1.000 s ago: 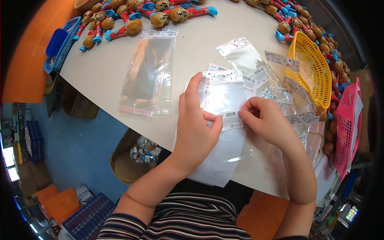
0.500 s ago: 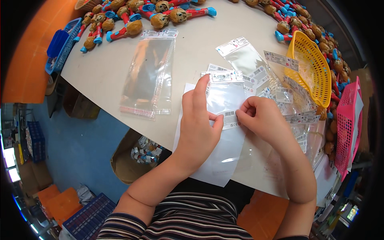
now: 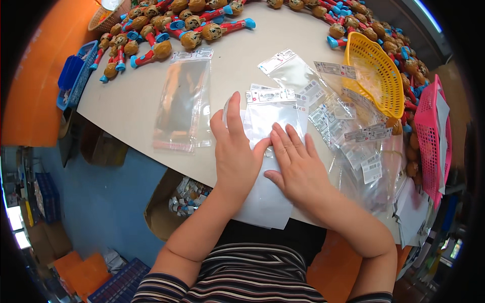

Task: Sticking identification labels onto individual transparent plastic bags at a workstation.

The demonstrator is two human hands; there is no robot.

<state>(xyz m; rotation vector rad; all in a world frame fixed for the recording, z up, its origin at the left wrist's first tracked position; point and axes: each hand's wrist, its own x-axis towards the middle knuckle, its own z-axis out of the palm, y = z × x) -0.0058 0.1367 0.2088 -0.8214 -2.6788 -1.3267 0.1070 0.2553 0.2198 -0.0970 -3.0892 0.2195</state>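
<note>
A clear plastic bag with a printed header lies before me, over white paper. My left hand rests along the bag's left side, fingers apart and thumb pointing at the bag's middle. Flat across the bag lies my right hand, fingers stretched out and pressing on it. The barcode label on the bag is almost wholly hidden under those fingers. To the right are more labelled clear bags, loosely heaped. Left of my hands, a pair of clear bags lies flat.
Doll-like figures with brown heads and red and blue bodies line the table's far side. At right stand a yellow basket and a pink basket. A blue basket sits at far left. Below the edge is a cardboard box.
My right hand has gone from pinching the barcode label's edge to lying flat over it. My left hand stays beside the bag. The whole view has shifted slightly.
</note>
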